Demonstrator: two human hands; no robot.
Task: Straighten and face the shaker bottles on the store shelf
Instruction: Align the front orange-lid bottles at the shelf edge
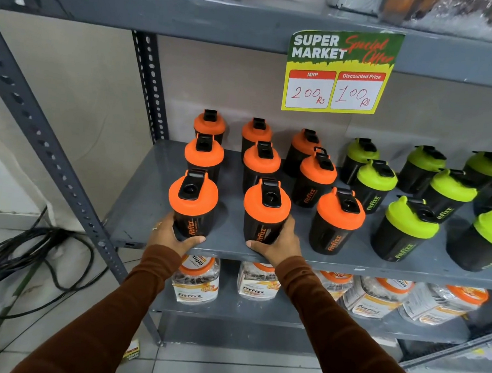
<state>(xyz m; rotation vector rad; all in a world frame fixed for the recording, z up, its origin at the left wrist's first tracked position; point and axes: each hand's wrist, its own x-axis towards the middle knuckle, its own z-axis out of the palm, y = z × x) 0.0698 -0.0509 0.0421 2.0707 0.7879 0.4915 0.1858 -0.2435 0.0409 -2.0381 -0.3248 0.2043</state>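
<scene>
Black shaker bottles stand in rows on a grey metal shelf (139,208). Several have orange lids, and several on the right have green lids (410,219). My left hand (169,236) is wrapped around the base of the front-left orange-lidded bottle (193,203), its "fitfizz" print facing me. My right hand (278,243) grips the base of the front-middle orange-lidded bottle (266,210), print also facing front. A third front orange bottle (337,220) stands untouched to the right. Both held bottles sit upright near the shelf's front edge.
A "Super Market" price sign (338,73) hangs from the shelf above. Clear jars with orange lids (195,281) fill the shelf below. A slotted grey upright (40,145) frames the left side. Black cables (33,248) lie on the tiled floor.
</scene>
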